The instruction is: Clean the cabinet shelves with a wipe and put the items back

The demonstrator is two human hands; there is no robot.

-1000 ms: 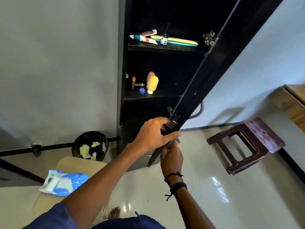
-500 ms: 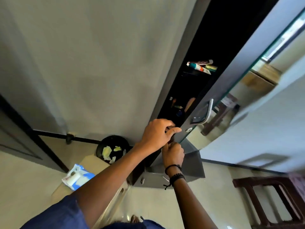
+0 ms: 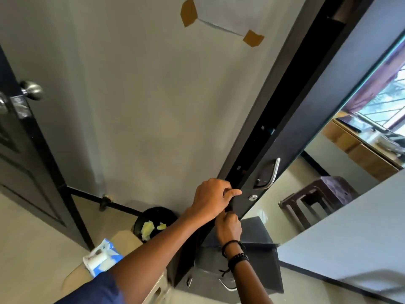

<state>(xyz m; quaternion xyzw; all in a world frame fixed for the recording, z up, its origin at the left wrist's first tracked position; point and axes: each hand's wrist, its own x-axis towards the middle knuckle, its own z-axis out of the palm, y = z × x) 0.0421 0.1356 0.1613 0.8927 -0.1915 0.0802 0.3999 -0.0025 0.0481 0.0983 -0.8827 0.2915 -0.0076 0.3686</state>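
Cabinet [image 3: 263,102], tall & dark, stands against the pale wall [image 3: 131,106] at frame right. Its mirrored door [image 3: 317,99] is nearly closed, leaving only a narrow black gap btwn door edge & cabinet side, so the shelves are mostly hidden & anything on them is too dark to tell. Left hand [image 3: 211,200] grips the door's free edge just below the metal handle [image 3: 269,174]: fingers curled round the edge into the gap, thumb stretched along the front face toward the round keyhole [image 3: 253,197]. Right hand [image 3: 229,227], w/ black bracelets [image 3: 235,254] on the wrist, sits directly under the left, touching it; its fingers curl up round the door's btm corner, tips hidden. The mirror [image 3: 350,163] reflects a maroon stool [image 3: 317,198]. Low at left, a blue-white wipe pack [image 3: 103,258] lies on a beige stool [image 3: 129,240], near a black bin [image 3: 160,212] w/ yellow scraps in it. A dark room door [image 3: 22,150] w/ metal knob [image 3: 32,89] is at far left; a paper sheet [image 3: 228,12] is taped to the wall up top.
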